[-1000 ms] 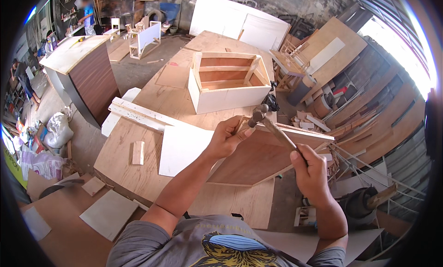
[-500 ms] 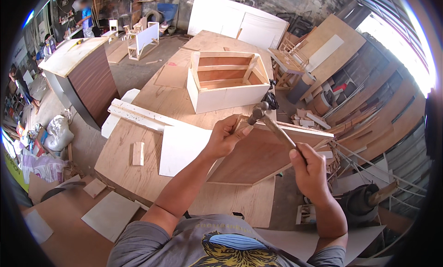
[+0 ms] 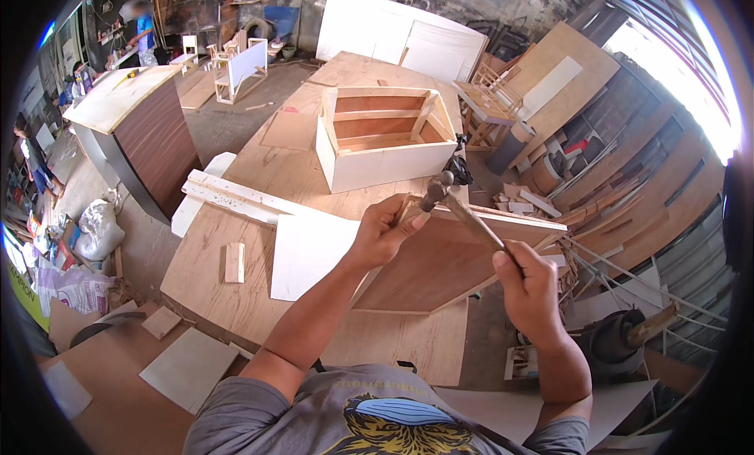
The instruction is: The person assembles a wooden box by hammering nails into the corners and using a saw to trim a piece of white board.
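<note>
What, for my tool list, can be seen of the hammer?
The hammer has a dark, metallic head, rounded at one end, blunt at the other, and a slim, brownish, wooden-looking handle. The right hand grips the handle; it slants up leftward, its head beside the left hand, near the upper edge of the framed panel. Contact at the head is unclear.

Hands: two counted, left hand (image 3: 385,235) at centre, right hand (image 3: 529,286) right of centre. Hammer (image 3: 477,224): one seen, centre. Framed panel (image 3: 440,266): one, centre-right. Open-topped box (image 3: 385,167): one counted, upper centre. Small wood block (image 3: 234,263) on tabletop (image 3: 393,353): one, left of centre. Wood-grain cabinet (image 3: 153,141): one, upper left. Background people: at least two made out, person in blue top (image 3: 145,40) at upper left, person in dark trousers (image 3: 39,168) at far left. Scrap pieces (image 3: 520,205) at right: too jumbled to be counted.
</note>
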`<state>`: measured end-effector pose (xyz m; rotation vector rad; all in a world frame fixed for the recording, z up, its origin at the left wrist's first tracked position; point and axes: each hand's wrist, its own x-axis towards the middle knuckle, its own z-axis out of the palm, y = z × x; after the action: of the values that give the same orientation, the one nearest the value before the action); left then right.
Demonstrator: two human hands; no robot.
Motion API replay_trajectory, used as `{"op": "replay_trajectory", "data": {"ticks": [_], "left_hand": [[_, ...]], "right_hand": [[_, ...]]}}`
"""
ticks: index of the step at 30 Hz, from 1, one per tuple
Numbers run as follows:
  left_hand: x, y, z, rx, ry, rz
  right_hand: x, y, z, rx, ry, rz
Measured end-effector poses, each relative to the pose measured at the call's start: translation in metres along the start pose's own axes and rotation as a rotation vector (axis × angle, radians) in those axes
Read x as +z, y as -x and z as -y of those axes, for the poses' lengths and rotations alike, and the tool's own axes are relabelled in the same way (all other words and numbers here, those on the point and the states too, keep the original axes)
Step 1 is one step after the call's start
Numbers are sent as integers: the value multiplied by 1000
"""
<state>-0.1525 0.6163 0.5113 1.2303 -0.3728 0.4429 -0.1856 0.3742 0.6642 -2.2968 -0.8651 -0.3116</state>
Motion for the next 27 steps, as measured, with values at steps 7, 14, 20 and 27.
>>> {"op": "replay_trajectory", "data": {"ticks": [7, 14, 20, 27], "left_hand": [[1, 0, -3, -20, 25, 0], [1, 0, -2, -1, 31, -14], [1, 0, -2, -9, 0, -11], [3, 1, -6, -35, 25, -28]], "right_hand": [[0, 0, 0, 24, 15, 11], [-1, -1, 2, 2, 25, 20], [0, 4, 2, 26, 71, 44], [-4, 1, 1, 0, 41, -41]]}}
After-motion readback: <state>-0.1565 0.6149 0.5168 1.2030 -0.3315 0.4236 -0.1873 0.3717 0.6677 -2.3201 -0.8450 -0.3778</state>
